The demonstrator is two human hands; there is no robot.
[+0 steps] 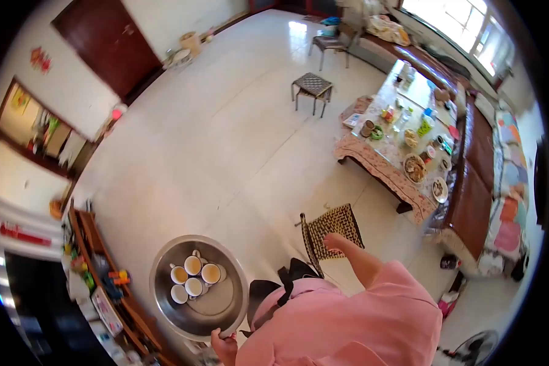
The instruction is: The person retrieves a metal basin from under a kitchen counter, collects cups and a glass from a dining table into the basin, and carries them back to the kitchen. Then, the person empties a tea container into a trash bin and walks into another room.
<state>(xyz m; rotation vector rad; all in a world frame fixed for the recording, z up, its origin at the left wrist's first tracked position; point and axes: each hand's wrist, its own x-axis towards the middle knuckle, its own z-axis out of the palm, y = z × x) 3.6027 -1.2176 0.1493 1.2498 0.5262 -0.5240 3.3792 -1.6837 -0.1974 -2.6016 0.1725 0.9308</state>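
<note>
A wide stainless steel basin is at the lower left, with my left hand closed on its near rim. Several white mugs are grouped inside it, upright, some showing yellowish-brown insides. What supports the basin from below is hidden. My right hand is stretched out in front of my body, over a black-and-yellow woven chair. Its fingers are small in view, and I cannot tell whether they touch the chair.
A long table with a patterned cloth holds bowls, jars and bottles, beside a brown sofa. A checkered stool stands farther off. At left is a cluttered wooden cabinet; at lower right, a fan.
</note>
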